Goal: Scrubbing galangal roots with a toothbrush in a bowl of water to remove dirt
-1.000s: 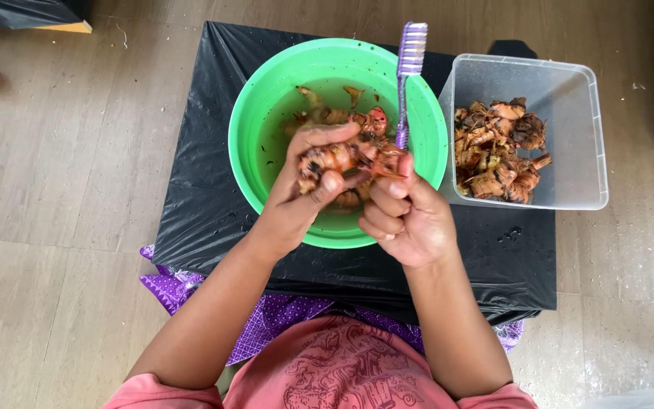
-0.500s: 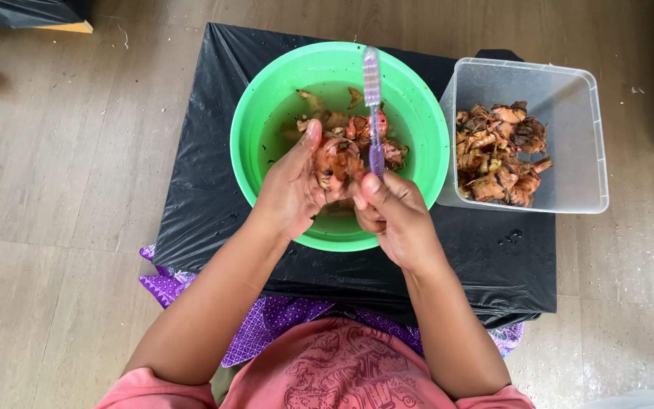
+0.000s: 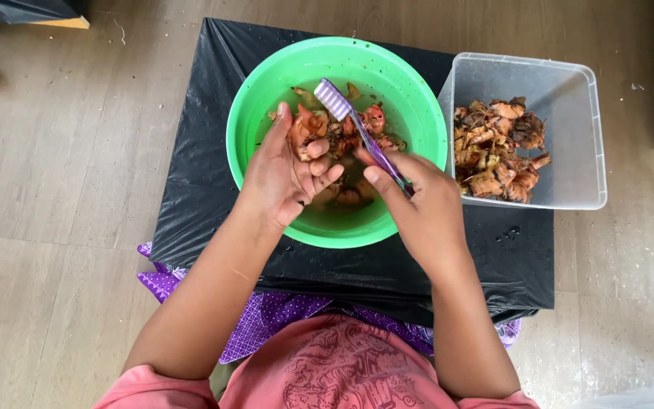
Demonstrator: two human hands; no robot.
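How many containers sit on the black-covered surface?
2: a round green bowl of water and root pieces at centre, under both hands, and a clear plastic tub of root pieces to its right. None seems hidden.

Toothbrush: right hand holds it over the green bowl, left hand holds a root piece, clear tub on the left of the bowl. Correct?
Not quite. The head view shows the clear tub on the right of the green bowl. The rest stands: right hand holds the toothbrush, left hand a root piece.
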